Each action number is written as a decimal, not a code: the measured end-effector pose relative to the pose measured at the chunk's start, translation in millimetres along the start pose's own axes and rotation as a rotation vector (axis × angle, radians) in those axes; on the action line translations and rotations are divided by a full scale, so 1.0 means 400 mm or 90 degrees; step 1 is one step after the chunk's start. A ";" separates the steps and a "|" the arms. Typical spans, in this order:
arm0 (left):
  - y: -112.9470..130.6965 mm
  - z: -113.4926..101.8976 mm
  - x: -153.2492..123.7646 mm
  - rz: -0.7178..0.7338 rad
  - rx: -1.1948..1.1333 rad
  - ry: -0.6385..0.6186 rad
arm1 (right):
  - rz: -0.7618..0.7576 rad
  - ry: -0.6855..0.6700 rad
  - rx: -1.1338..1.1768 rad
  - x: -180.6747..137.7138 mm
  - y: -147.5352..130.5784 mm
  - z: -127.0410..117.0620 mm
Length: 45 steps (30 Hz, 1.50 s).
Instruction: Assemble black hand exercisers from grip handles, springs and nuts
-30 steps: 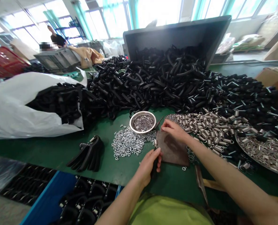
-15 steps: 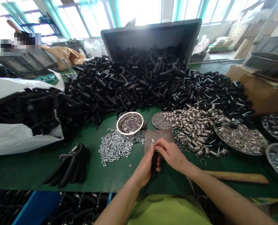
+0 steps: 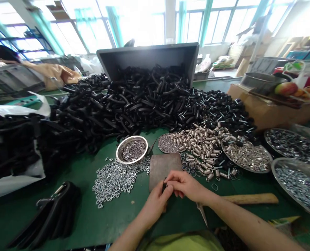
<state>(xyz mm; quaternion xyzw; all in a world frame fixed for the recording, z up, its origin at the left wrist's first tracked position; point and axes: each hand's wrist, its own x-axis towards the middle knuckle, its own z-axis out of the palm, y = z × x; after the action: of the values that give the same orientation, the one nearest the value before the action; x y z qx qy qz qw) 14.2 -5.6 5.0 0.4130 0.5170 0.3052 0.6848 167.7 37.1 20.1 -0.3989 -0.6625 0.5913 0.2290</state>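
Observation:
My left hand point(image 3: 155, 202) is closed around a black handle point(image 3: 164, 184), of which only a small dark end shows between the fingers. My right hand point(image 3: 182, 183) meets it at that end, thumb and fingers pinched together; whatever they pinch is hidden. Both hands are over the near edge of a grey metal plate point(image 3: 164, 167). Left of the plate lie loose small metal rings point(image 3: 115, 183) and a steel bowl point(image 3: 132, 150) of small metal parts. On the right are a heap of coil springs point(image 3: 199, 143) and a dish of tiny parts point(image 3: 167, 143).
Black handles point(image 3: 144, 101) heap up at the back, spilling from a grey bin point(image 3: 147, 55). Several handles point(image 3: 53, 216) lie front left. A wooden stick point(image 3: 251, 199) and a pointed metal tool point(image 3: 202, 214) are by my right forearm. Trays of pins point(image 3: 249, 157) and hardware point(image 3: 298, 184) stand right.
The view has shifted, so the bench appears lower and further left. The spring seen at the handle's top is now hidden, and my hands have closed in together over the handle's end.

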 end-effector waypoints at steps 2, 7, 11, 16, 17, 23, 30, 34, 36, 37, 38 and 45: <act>0.006 0.003 -0.001 -0.062 -0.073 -0.064 | -0.004 0.034 -0.227 0.011 -0.012 -0.075; 0.013 -0.007 0.013 -0.073 -0.215 0.020 | 0.061 0.492 -0.683 0.064 -0.060 -0.382; 0.016 -0.031 0.030 -0.073 -0.339 0.101 | 0.143 0.609 -0.764 0.085 -0.057 -0.553; 0.019 -0.063 0.046 -0.071 -0.547 0.090 | 0.139 0.625 -0.822 0.073 -0.047 -0.575; 0.018 -0.066 0.048 -0.060 -0.583 0.078 | 0.121 0.635 -0.832 0.067 -0.050 -0.558; 0.015 -0.055 0.055 -0.027 -0.671 0.047 | -0.174 0.425 -0.560 0.013 -0.075 -0.264; 0.030 -0.033 0.043 0.024 -0.657 0.049 | -0.342 0.233 -0.403 -0.007 -0.068 0.025; 0.038 -0.017 0.030 0.066 -0.621 0.111 | -0.363 0.262 -0.434 0.011 -0.057 0.058; 0.041 -0.011 0.023 0.116 -0.591 0.166 | -0.271 0.293 -0.445 0.020 -0.055 0.066; 0.041 -0.009 0.020 0.144 -0.567 0.192 | -0.203 0.292 -0.438 0.023 -0.056 0.067; 0.041 -0.009 0.017 0.166 -0.541 0.210 | -0.131 0.274 -0.418 0.026 -0.058 0.068; 0.032 -0.017 0.013 0.190 -0.525 0.245 | -0.206 0.246 -0.317 0.022 -0.059 0.072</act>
<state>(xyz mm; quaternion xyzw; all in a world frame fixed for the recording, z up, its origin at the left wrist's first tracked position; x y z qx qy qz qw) 9.2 6.6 12.9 0.1125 0.4051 0.6507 0.6323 134.2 27.0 35.8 -0.4367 -0.7854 0.2813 0.3367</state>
